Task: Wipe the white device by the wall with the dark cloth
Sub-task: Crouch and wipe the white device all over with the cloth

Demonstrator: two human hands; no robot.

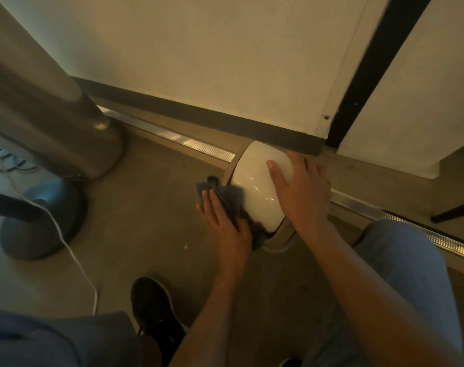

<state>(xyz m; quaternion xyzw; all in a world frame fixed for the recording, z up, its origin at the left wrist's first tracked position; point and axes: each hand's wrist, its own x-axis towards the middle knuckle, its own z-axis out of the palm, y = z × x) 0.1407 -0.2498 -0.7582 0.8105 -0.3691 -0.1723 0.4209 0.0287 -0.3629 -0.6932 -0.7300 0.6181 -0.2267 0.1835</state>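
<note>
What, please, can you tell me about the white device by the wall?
The white device is a rounded, glossy, plastic-looking shell with small light glints, sitting on the floor against the dark baseboard. A darker seam and a pale base rim show at its near end. The right hand rests flat on its top and right side; the left hand presses the dark cloth against its left side.

We see a floor (151, 202) bearing the white device (257, 186) by the wall; a grey round base (40, 223) at left; a white cable (74, 258) trailing past it; a black shoe (156, 311) nearer us.
</note>
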